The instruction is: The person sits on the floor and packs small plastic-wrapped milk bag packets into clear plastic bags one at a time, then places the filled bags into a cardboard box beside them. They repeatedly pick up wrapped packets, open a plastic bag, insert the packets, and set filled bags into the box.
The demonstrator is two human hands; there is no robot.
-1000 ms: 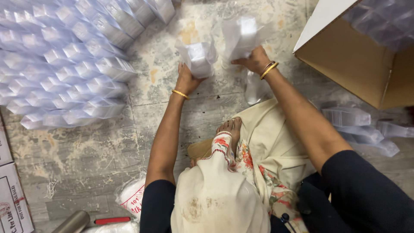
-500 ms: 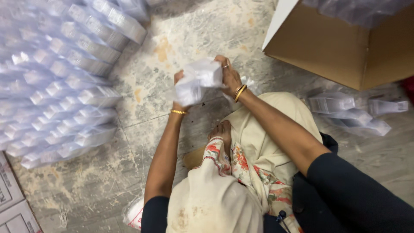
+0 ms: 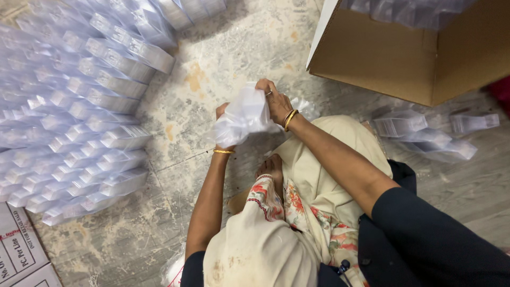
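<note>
Both hands have come together since a second ago, when each held a separate packet. Now the clear plastic packet [image 3: 244, 117] sits at picture centre, over the floor [image 3: 234, 58]; left hand [image 3: 222, 114] and right hand [image 3: 275, 101] close on it. Stacked clear packets [image 3: 74, 117] lie at nine o'clock, a cardboard box [image 3: 404, 58] at one o'clock.
</note>
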